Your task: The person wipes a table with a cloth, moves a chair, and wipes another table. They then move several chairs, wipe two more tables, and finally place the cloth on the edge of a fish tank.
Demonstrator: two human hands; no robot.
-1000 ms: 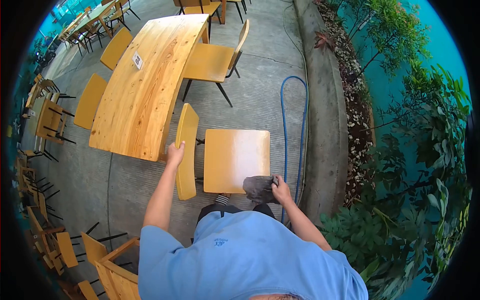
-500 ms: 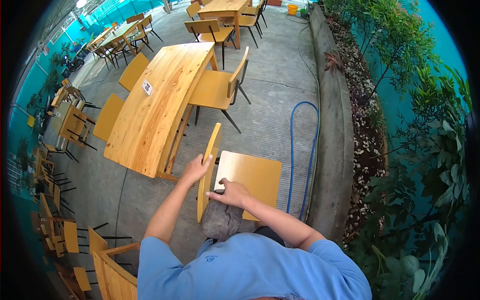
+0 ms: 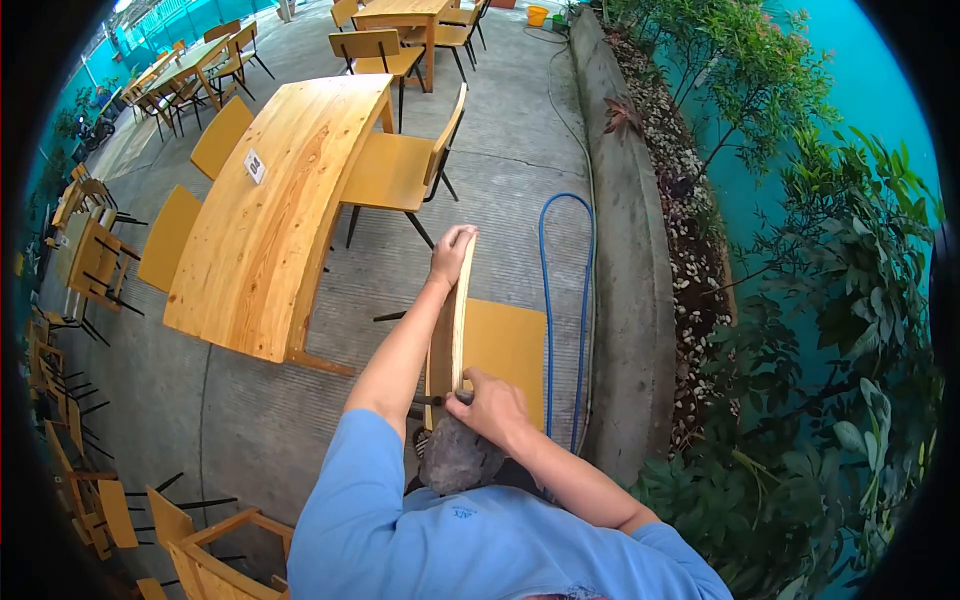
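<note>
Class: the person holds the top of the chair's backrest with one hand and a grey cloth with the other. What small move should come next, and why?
Probably draw the grey cloth up along the backrest. The left hand steadies its top edge, while the right hand presses the cloth at its lower end, so the length above looks unwiped.

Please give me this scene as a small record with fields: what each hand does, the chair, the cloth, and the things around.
left hand: grips the top edge of the chair backrest
right hand: holds a grey cloth against the lower backrest
chair seat: yellow, bare
nearby: long wooden table at left; blue hose on the concrete floor at right; planter bed with green plants
</note>
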